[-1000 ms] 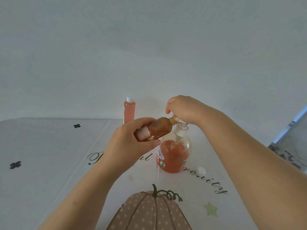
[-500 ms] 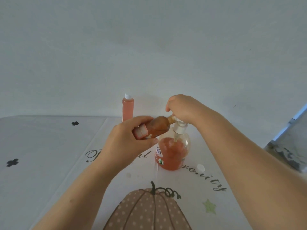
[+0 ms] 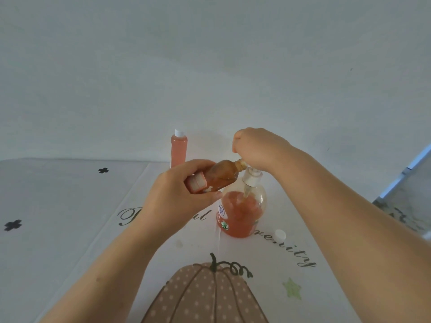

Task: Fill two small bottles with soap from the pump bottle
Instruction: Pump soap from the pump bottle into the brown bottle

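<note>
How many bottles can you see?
3. The capped small bottle stands at the back; the tilted small bottle is gripped in the left hand; the pump bottle stands under the right hand.

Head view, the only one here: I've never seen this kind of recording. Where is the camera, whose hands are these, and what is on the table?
There is no machine. A person wears one camera on the head, looking down at their own bare hands. The left hand grips a small brownish bottle, tilted, with its open mouth at the spout of the pump bottle. The right hand is curled over the pump head. On the pumpkin-print tablecloth, a capped small bottle of pink soap stands at the back, and a loose white cap lies right of the pump bottle.
</note>
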A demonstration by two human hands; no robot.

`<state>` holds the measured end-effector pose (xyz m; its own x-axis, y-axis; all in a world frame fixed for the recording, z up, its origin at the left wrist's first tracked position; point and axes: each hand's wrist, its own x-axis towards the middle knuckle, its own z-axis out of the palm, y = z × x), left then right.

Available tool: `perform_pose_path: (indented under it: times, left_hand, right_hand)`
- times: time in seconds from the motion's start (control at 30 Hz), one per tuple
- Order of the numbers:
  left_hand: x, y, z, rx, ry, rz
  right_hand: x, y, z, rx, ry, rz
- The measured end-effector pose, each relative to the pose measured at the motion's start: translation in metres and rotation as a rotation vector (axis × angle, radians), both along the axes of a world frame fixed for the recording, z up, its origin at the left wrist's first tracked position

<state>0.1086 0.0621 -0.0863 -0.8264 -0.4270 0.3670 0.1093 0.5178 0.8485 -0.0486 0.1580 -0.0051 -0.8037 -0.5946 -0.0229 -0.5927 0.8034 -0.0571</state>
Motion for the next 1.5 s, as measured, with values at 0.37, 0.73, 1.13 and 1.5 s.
perform_pose_path:
  times: [0.37,0.73,1.13,1.5]
  left_hand:
    - [-0.001,0.001,-0.003,-0.005,-0.006,0.008]
    - [0.0,0.001,-0.001,0.012,0.026,0.009]
    - [-0.004,-0.003,-0.006,-0.025,-0.005,0.021]
    - [-0.002,0.003,-0.003,0.009,0.052,0.005]
  right_hand:
    - [0.0,0.001,-0.005,-0.002,-0.037,-0.027]
    - [-0.005,-0.002,0.003,0.044,-0.061,-0.035]
    - [-0.007,0.003,-0.012,0.056,-0.003,0.027]
    - [-0.001,0.004,0.008,0.04,-0.035,-0.076]
